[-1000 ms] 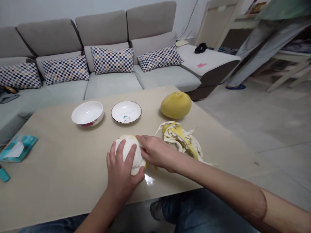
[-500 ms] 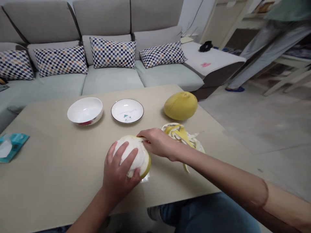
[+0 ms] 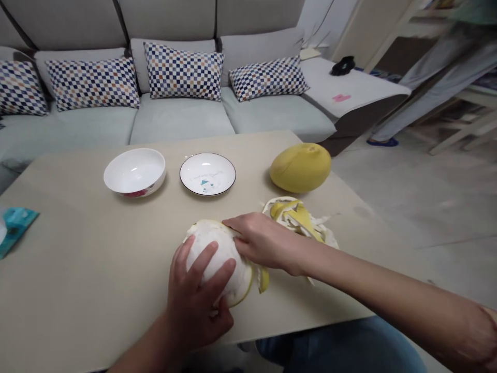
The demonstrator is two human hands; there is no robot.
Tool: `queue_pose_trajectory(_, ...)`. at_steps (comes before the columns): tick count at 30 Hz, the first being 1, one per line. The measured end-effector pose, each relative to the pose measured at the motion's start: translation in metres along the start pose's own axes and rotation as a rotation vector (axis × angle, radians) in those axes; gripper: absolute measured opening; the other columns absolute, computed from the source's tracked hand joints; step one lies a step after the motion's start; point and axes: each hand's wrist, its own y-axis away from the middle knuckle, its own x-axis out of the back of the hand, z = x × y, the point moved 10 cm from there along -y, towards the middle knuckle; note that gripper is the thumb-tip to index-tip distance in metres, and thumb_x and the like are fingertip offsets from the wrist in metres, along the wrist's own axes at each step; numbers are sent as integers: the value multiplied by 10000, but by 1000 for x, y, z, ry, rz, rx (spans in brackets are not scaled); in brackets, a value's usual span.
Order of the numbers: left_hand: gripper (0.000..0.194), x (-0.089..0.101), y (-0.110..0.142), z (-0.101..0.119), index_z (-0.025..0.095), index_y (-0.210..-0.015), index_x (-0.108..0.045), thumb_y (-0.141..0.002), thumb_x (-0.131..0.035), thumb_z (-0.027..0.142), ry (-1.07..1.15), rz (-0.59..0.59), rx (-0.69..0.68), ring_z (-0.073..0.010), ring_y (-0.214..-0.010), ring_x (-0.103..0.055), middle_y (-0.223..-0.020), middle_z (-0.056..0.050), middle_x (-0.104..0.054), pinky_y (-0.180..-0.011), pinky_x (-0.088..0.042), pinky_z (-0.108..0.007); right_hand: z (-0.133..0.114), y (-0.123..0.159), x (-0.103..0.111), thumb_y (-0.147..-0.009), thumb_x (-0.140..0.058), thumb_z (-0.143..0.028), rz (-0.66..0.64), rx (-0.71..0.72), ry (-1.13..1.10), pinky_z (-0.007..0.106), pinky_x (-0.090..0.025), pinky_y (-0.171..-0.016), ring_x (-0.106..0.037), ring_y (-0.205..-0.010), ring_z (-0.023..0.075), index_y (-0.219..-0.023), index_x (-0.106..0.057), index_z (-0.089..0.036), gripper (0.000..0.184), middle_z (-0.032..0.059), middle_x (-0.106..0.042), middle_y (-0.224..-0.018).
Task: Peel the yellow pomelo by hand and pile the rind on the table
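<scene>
Half-peeled pomelo sat on the beige table, right under the left hand, with white pith bare across its top and a thin yellow rim of rind along its lower right edge. The left hand was spread and curved around the near side of the fruit, its fingers laid across the pith, apparently bracing it against the tabletop to stop it rolling; its thumb could not be made out. The right hand reached in from the right with its fingers nearly straight and close together, resting on the far upper side of the fruit, and appeared to be pressing it from that side. A loose strip of yellow rind lay just below the right hand, and a peel pile sat just beyond it, clear of the working area. Farther beyond that hand was a whole yellow pomelo. A white bowl and a white plate stood side by side well beyond the left hand, and a teal tissue packet lay far to its left.
</scene>
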Motion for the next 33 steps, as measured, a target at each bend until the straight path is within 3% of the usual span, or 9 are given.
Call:
queue_pose_trajectory(7, 785, 1, 0, -1, 327, -1383, -449, -628, -592, 167, 20, 15, -21, -452, -1409, -252, -1460, -72, -422, -1085, -325, -671, 14, -20, 1, -900, -519, -209, 49, -89, 93, 254, -308, -587, -583, -670, 159, -754, -655, -156, 207, 74, -689, -747)
queue_pose_trajectory(12, 755, 2, 5, -6, 339, -1364, -477, -636, -606, 187, 74, -5, -91, -441, -1406, -292, -1453, -58, -451, -1105, -318, -667, 6, -11, -8, -885, -505, -142, -136, -80, 46, 247, -350, -586, -658, -774, 202, -873, -645, -164, 142, 106, -730, -887)
queue_pose_trajectory(15, 709, 5, 5, -11, 331, -1345, -508, -654, -603, 209, 122, -6, -150, -411, -1394, -338, -1441, -60, -470, -1115, -330, -656, -3, -3, -12, -886, -499, -106, -175, -22, 17, 247, -375, -611, -676, -827, 215, -958, -628, -161, 158, 121, -735, -945)
queue_pose_trajectory(18, 688, 5, 0, -15, 320, -1347, -507, -671, -587, 220, 158, -11, -176, -385, -1399, -349, -1434, -62, -488, -1123, -335, -645, 0, -3, -15, -857, -516, -88, -132, -18, 51, 250, -371, -606, -676, -786, 210, -940, -639, -159, 165, 114, -739, -909)
queue_pose_trajectory(22, 666, 3, -11, -17, 292, -1350, -492, -692, -562, 215, 179, -16, -166, -360, -1377, -393, -1420, -82, -505, -1132, -323, -637, 19, -14, -17, -801, -548, -95, -58, -114, 111, 256, -341, -555, -663, -713, 206, -840, -675, -162, 149, 102, -735, -818)
queue_pose_trajectory(27, 631, 5, -19, -21, 236, -1351, -484, -723, -527, 188, 197, 6, -193, -316, -1330, -456, -1400, -125, -503, -1145, -305, -612, 25, -25, -7, -848, -511, -153, 42, -119, 143, 268, -373, -630, -668, -799, 213, -820, -706, -167, 198, 103, -743, -844)
queue_pose_trajectory(33, 540, 13, -9, -29, 281, -1311, -513, -776, -510, 207, 251, -86, -210, -317, -1421, -327, -1437, -82, -465, -1136, -323, -571, 17, 7, -8, -905, -464, -194, 110, -169, 162, 278, -382, -641, -672, -799, 218, -841, -700, -156, 248, 117, -749, -879)
